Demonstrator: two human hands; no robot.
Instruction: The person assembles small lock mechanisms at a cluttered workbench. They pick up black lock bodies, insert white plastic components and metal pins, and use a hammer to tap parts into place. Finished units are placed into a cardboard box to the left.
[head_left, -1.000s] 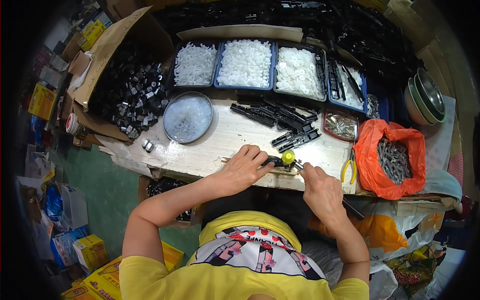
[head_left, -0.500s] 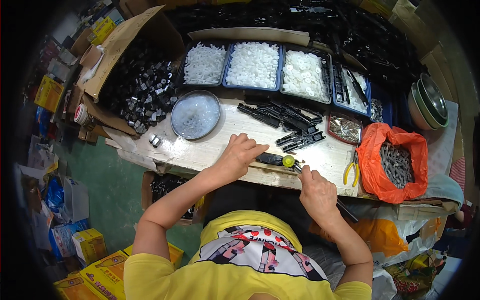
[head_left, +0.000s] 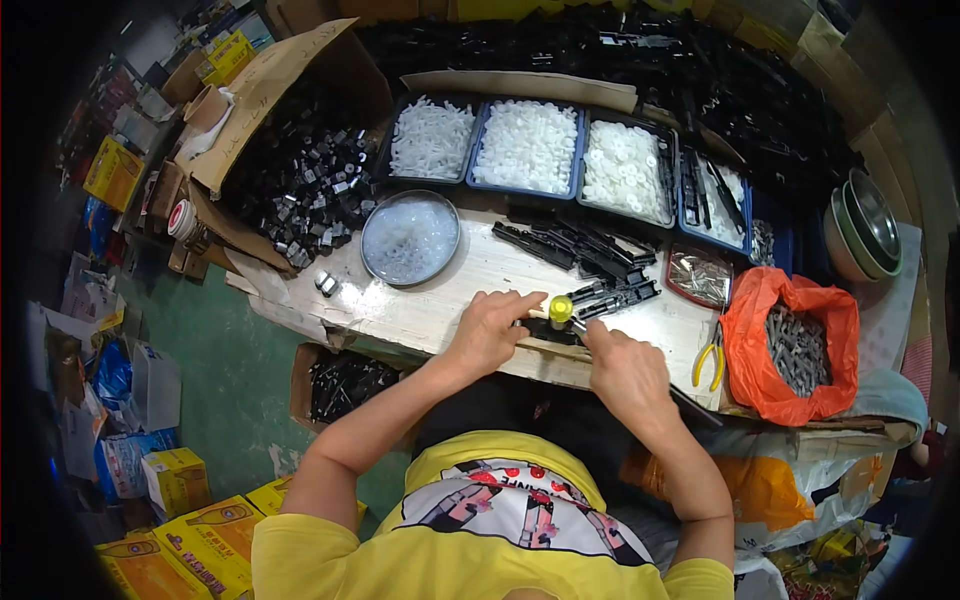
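My right hand is wrapped round the handle of a small mallet with a yellow head; its dark handle runs out below my palm. The head hangs over a black plastic part at the table's front edge. My left hand rests at the left end of that part, fingers bent and pinched together close to the mallet head. What they grip is too small or hidden. Just beyond lies a pile of black slide-like parts. A round dish of translucent small pieces stands to the left.
Blue trays of white plastic pieces line the back. A carton of dark metal blocks stands left. At right are a red tray of pins, yellow-handled pliers, an orange bag of grey parts and stacked bowls.
The mallet head has gone from the right part of the black piece to above it, nearer my left fingers. The whole view has shifted slightly, with the table sitting lower and to the right.
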